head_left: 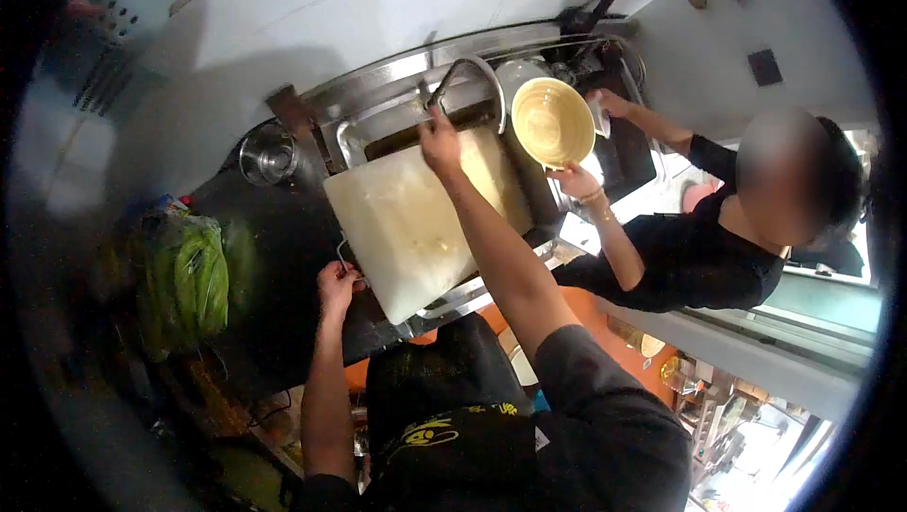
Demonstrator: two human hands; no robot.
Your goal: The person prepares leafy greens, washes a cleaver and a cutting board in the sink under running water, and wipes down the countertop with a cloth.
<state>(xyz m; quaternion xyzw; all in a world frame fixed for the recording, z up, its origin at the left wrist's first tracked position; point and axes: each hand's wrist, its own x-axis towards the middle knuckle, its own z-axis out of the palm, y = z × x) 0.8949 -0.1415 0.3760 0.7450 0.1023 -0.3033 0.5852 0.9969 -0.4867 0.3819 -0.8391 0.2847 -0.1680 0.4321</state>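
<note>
A thick white cutting board (402, 229) lies across the metal sink, its surface stained yellowish. My right hand (440, 145) reaches over its far edge, fingers closed at the dark end of the curved faucet (487, 73); the exact grip is partly hidden. At the board's near left corner, my left hand (338, 285) is closed around a thin metal piece (344, 252), whose kind I cannot make out. To the right of the board, a co-worker's hands hold a pale yellow bowl (553, 125), tilted so its inside shows, and a whitish item.
Bagged green vegetables (194, 271) lie on the dark counter (283, 290) at left. A clear round bowl (268, 155) stands near the wall. The co-worker (685, 247) stands close on the right. Behind the yellow bowl is a stove area (590, 59).
</note>
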